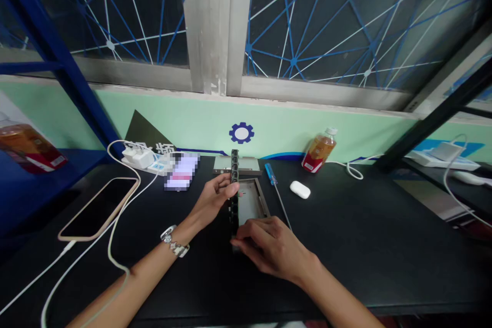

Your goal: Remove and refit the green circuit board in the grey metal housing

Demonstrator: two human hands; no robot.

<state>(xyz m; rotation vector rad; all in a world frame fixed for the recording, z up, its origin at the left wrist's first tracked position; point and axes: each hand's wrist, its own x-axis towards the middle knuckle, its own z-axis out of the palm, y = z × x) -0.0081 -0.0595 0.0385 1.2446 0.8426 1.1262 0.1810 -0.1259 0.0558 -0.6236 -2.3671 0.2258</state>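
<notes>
Edge-on in front of me stands a long, narrow black part with a row of square openings, which looks like a circuit board with a row of ports [234, 210]. My left hand [215, 193] grips its upper half, thumb across the near face. At the lower end, my right hand [271, 246] is closed with thumb and fingers pinching it. Just behind the board lies an open shallow metal case [253, 200], partly hidden by it and by my right hand. A flat metal cover [249, 165] rests farther back by the wall.
Right of the case lies a screwdriver with a blue handle [270, 173], then a white earbud case [300, 189]. A drink bottle [320, 151] stands near the wall. To the left are a phone [100, 210], white cables, a power strip [159, 165] and a lit, blurred screen [182, 171].
</notes>
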